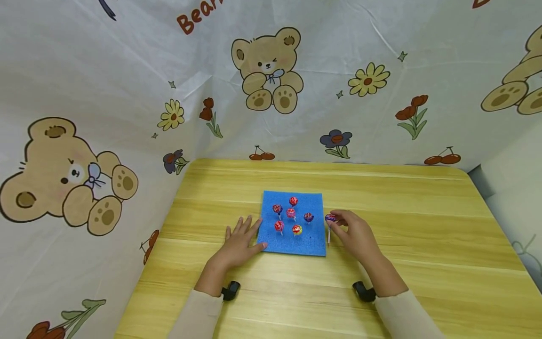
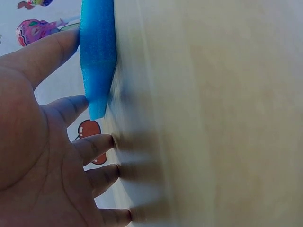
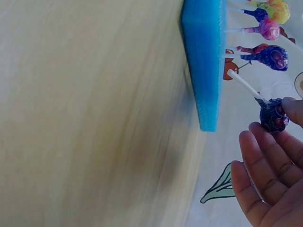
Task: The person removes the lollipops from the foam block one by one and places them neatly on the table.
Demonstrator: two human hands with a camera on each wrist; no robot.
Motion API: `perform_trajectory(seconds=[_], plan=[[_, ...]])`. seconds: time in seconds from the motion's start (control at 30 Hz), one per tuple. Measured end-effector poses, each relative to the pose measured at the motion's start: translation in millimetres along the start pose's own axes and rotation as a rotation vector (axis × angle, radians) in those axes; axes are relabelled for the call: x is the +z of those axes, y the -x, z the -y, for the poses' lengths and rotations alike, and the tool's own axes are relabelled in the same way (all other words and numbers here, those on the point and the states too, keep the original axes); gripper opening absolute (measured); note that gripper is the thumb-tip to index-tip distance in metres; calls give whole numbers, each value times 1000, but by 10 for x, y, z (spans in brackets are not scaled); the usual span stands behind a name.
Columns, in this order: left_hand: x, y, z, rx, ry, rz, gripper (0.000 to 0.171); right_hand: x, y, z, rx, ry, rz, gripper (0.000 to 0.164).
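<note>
My right hand (image 1: 355,235) pinches a purple-wrapped lollipop (image 3: 273,116) by its head, just off the right edge of a blue foam board (image 1: 311,247). The lollipop's white stick hangs down in the head view and touches nothing visible. Several wrapped lollipops stand upright in the board, among them a yellow-red one (image 1: 297,230), a pink one (image 1: 279,226) and a dark one (image 1: 308,217). At the board's left side my left hand (image 1: 238,245) lies with fingers spread; in the left wrist view its thumb and index finger touch the foam (image 2: 98,52).
The board lies on a wood-grain table (image 1: 406,212). A white cloth (image 1: 330,42) printed with bears and flowers hangs behind and to the left. A black wrist camera (image 1: 230,291) sits on the left wrist, another (image 1: 364,292) on the right.
</note>
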State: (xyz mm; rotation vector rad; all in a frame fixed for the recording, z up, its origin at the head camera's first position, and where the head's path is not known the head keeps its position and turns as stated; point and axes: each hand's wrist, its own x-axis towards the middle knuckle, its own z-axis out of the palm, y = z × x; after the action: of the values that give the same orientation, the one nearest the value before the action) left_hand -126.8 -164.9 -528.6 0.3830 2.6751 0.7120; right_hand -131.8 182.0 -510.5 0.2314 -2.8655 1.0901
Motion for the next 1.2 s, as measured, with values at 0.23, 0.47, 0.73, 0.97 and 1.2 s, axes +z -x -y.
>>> perform_trajectory(seconds=[0.23, 0.47, 0.73, 0.97, 1.2], plan=[[-2, 0, 2, 0, 17, 1, 78, 22, -25, -66, 25, 33, 14, 34], [4, 2, 14, 2, 26, -1, 77, 58, -70, -151, 73, 78, 75, 31], [-3, 1, 12, 4, 21, 1, 78, 77, -121, -190, 94, 103, 122, 28], [1, -8, 23, 5, 13, -2, 79, 83, -176, -176, 100, 137, 145, 30], [-2, -3, 21, 9, 17, -1, 78, 106, -224, -160, 107, 150, 164, 28]])
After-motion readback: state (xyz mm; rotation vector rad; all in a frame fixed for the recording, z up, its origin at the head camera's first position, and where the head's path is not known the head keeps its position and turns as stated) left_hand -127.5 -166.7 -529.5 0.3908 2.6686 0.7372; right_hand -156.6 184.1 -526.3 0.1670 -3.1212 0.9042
